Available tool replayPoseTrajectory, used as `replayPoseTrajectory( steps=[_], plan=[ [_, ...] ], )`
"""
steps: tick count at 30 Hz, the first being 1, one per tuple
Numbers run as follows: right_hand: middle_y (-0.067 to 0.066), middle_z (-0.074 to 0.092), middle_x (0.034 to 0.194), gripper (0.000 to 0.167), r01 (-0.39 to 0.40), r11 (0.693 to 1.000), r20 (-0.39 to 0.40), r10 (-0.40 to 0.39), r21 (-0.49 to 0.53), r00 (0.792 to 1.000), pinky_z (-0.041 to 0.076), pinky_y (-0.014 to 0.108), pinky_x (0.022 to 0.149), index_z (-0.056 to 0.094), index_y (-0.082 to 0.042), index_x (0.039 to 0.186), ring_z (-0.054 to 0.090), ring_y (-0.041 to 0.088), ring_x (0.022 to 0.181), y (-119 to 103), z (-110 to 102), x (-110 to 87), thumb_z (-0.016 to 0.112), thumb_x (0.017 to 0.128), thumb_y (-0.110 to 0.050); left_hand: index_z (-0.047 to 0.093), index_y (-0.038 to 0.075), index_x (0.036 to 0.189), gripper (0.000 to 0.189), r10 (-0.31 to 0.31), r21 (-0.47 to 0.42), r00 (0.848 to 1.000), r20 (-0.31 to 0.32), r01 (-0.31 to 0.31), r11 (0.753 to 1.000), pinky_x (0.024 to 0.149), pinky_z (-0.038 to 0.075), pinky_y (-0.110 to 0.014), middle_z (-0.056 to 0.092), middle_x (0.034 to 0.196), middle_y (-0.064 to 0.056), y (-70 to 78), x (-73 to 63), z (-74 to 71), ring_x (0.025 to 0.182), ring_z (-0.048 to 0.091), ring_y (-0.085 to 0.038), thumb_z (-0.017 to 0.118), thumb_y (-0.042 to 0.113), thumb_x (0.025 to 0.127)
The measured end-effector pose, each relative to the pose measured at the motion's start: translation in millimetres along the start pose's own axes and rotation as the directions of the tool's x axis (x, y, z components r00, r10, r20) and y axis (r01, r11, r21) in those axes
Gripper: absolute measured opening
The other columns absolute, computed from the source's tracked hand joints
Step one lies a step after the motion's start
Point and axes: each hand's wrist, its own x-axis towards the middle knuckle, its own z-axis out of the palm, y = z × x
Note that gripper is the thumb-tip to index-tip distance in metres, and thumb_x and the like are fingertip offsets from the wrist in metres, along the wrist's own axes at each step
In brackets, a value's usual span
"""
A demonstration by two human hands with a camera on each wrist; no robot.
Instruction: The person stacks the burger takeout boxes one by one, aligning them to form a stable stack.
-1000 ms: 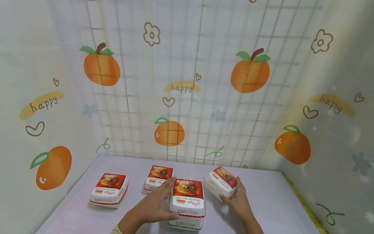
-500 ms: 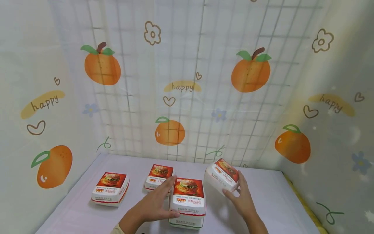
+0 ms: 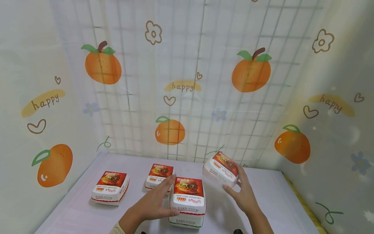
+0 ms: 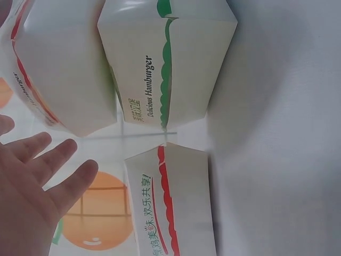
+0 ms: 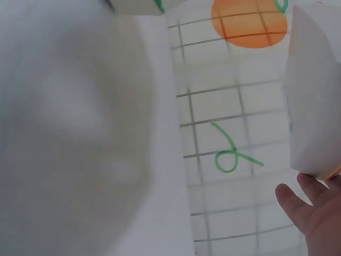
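My right hand holds a white hamburger box with a red burger picture on its lid, thumb in front and fingers at its right side. That box is tilted above the table. In the right wrist view, the same box sits above my fingertips. My left hand, fingers extended, is at the left side of a two-box stack. The upper box has a red wavy trim, and the lower box a green one. Spread fingers show beside the stack in the left wrist view.
One more hamburger box lies at the left of the pale table, and another box behind my left hand. A white curtain printed with oranges closes the back and sides. A dark object shows at the bottom edge.
My right hand has raised its hamburger box higher above the table, and the lid now faces more towards me. My left hand stays in place at the stack.
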Motion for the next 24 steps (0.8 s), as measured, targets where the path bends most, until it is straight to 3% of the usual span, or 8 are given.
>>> replayPoseTrajectory(
  steps=[6,10,24],
  plan=[
    [0.014,0.018,0.158,0.099,-0.017,0.999,0.034,0.018,-0.038,0.999,0.036,0.062,0.1,0.012,-0.023,0.157,0.024,0.04,0.139,-17,1,2.5,0.077,0.083,-0.034,0.004,0.034,0.157,0.105,0.001,-0.01,1.0,-0.015,-0.001,1.0,0.106,0.034,-0.053,0.014,0.16,0.009,0.4,-0.2,-1.2,0.143,0.025,-0.018,0.058,0.076,0.078],
    [0.014,0.015,0.159,0.101,-0.033,0.998,0.057,0.037,-0.058,0.998,0.035,0.062,0.101,0.01,-0.024,0.157,0.023,0.041,0.139,-27,3,4.4,0.076,0.083,-0.039,0.002,0.035,0.156,0.105,-0.019,-0.012,1.0,-0.012,0.019,1.0,0.105,0.036,-0.053,0.015,0.16,0.009,0.3,0.7,-1.7,0.142,0.027,-0.018,0.057,0.077,0.077],
    [0.011,0.022,0.158,0.102,0.035,0.999,0.15,-0.034,0.0,0.988,0.034,0.06,0.103,0.012,-0.025,0.157,0.027,0.038,0.14,-56,14,0.1,0.079,0.08,-0.031,0.002,0.037,0.156,0.101,-0.041,-0.039,0.999,0.005,0.041,0.998,0.106,0.034,-0.054,0.015,0.16,0.01,3.3,2.4,-3.4,0.143,0.024,-0.018,0.056,0.076,0.08]
  ],
)
